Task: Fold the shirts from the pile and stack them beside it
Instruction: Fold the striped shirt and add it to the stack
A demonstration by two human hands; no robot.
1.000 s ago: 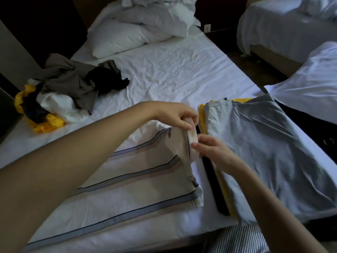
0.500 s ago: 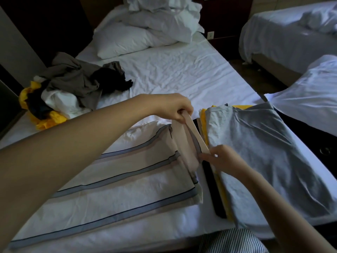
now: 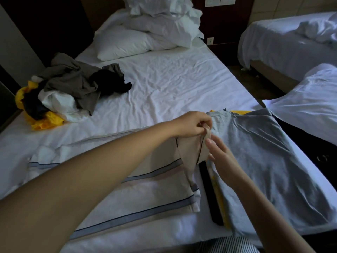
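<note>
I am partway through folding the striped shirt [image 3: 145, 189], which lies flat on the bed [image 3: 173, 79] right in front of me, its near hem toward me and its right side just beside the stack [image 3: 264, 161]. My left hand [image 3: 193, 125] reaches across and pinches the top of the sleeve [image 3: 189, 148] between thumb and fingertips, lifting it off the body of the shirt so it hangs as a loose flap. My right hand [image 3: 220, 156] is at the flap's right edge, fingers fairly straight and touching the cloth. Whether the thumb nips it from behind I cannot tell.

So I judge the step in hand to be the sleeve fold: bringing this flap in over the shirt's body to square off the right side. The next move calls for both hands to carry the flap leftward together and lay it down flat, then smooth it so the long edge runs straight from shoulder to hem. The cloth is limp and will bunch if I let go of one corner early.

The stack, grey shirt on top, is where this one should go once folded. The pile [image 3: 69, 84] sits well apart at the far left, with plenty left in it.
</note>
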